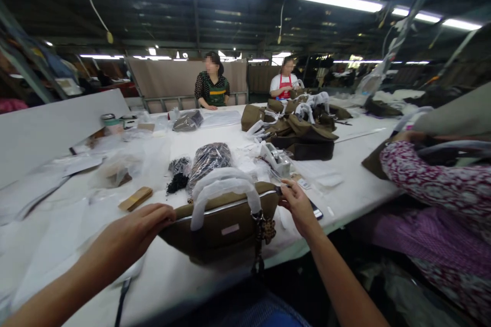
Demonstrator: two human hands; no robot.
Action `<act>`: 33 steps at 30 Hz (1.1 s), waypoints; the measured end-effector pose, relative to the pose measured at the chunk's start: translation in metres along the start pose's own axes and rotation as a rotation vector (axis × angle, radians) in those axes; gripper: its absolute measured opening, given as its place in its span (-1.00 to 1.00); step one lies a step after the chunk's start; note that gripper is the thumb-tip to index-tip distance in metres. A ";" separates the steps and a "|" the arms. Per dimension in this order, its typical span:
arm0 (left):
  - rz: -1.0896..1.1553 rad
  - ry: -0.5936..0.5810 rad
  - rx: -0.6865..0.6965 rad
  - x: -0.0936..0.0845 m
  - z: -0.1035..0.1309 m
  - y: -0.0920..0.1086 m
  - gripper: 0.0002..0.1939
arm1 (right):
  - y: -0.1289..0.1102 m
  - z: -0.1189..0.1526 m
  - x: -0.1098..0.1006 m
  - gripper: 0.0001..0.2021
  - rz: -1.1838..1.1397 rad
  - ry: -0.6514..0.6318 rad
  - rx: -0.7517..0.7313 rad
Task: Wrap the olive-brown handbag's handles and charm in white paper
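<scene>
An olive-brown handbag stands near the table's front edge, between my two hands. White wrapping covers its handles, and a light zip line runs along its top. My left hand grips the bag's upper left corner, fingers closed over it. At the opposite upper corner, my right hand pinches the end by the zip. A dark charm with a strap hangs from the right handle's base. A small pale label sits on the front panel.
Behind the bag lie a clear plastic bag of dark items, black loose bits and a tan packet. A phone lies right of my hand. More olive bags are piled farther back. A co-worker's patterned sleeve is at right; two people stand across the table.
</scene>
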State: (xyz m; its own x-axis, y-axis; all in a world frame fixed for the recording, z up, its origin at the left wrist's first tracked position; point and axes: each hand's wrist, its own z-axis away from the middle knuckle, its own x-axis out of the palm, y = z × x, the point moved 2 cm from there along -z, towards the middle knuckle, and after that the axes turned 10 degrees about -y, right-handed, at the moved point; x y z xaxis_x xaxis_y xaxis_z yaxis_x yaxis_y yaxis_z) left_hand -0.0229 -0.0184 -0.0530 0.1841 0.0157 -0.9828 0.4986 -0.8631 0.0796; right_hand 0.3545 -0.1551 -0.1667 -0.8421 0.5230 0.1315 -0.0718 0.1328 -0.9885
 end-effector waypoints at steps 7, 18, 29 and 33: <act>0.114 0.328 -0.145 0.010 0.003 0.076 -0.60 | -0.023 0.075 0.026 -0.61 0.643 0.108 -0.587; 0.059 0.500 0.054 -0.002 -0.042 0.103 -0.68 | -0.059 0.050 0.075 -0.79 0.341 -0.250 -0.572; 1.584 -0.396 -0.134 0.016 -0.032 0.073 -0.30 | -0.045 0.020 0.069 -0.42 -0.424 -0.955 -0.128; 0.976 -0.020 -0.344 -0.006 -0.023 0.097 -0.33 | -0.038 0.019 0.073 -0.44 -0.463 -0.837 -0.209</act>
State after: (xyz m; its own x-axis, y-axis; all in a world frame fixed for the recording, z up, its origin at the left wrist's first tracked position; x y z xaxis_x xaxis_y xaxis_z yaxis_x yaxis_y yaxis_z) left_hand 0.0439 -0.0910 -0.0357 0.6259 -0.6245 -0.4672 0.3553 -0.3049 0.8836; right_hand 0.2856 -0.1382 -0.1205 -0.8671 -0.3744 0.3285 -0.4630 0.3630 -0.8086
